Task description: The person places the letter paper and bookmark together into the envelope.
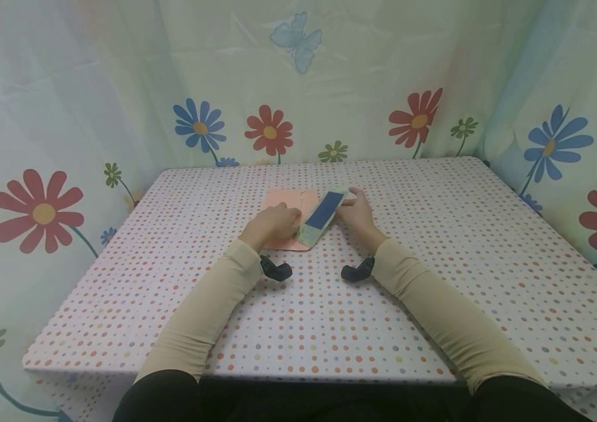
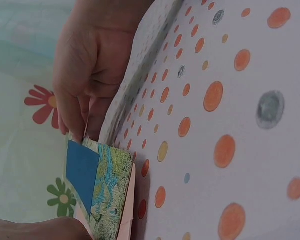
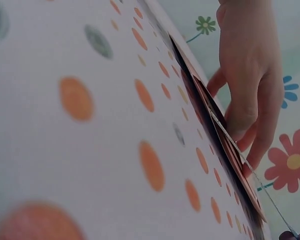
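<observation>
A pink paper envelope lies flat on the table. My left hand is over it with bent fingers; in the right wrist view that left hand has thumb and fingers at the envelope's slightly parted layers, gripping there. My right hand pinches the far right end of a card, a green-and-yellow patterned piece with a dark blue rectangle. Tilted, the card has its near left end against the envelope. The right wrist view shows it edge-on as a thin line. Some fingertips are hidden.
A white tablecloth with coloured dots covers the table. Behind and beside it hang pale curtains printed with flowers and a butterfly. Dark curved devices sit at both wrists, just above the tabletop.
</observation>
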{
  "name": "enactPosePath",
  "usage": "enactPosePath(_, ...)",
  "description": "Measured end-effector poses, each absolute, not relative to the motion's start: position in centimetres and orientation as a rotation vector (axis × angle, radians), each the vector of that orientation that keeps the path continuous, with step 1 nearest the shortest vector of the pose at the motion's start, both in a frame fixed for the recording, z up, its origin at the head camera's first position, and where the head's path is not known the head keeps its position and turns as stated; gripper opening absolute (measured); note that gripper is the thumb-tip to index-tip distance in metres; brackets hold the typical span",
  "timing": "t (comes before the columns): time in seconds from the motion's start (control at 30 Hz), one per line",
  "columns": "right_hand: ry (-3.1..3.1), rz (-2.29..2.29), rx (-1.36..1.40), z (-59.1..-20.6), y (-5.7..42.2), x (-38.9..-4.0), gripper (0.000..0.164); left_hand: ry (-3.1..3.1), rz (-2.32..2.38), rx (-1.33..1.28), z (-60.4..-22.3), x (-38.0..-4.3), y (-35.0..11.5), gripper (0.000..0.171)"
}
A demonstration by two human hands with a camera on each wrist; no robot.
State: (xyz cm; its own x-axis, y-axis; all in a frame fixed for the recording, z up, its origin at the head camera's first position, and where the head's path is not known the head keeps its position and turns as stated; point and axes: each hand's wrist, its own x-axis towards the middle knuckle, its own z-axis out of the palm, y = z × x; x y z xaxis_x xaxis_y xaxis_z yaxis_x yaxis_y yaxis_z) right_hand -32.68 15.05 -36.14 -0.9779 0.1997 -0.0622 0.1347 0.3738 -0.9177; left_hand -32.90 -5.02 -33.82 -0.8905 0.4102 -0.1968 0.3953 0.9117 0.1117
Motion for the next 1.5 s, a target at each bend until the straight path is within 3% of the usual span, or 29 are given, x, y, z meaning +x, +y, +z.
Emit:
enactPosePath(1.07,-2.613,1.767,-0.234,-35.6,13.8,-31.9,0.073,2.855,0.059,0.547,-33.8,-33.0,-4.9,0.045)
enactPosePath(1.5,-2.732,1.666,-0.179,-35.7,13.6,-31.7,0.080,2.853,0.058,0.563,-33.9,-33.2,-4.9,0.045)
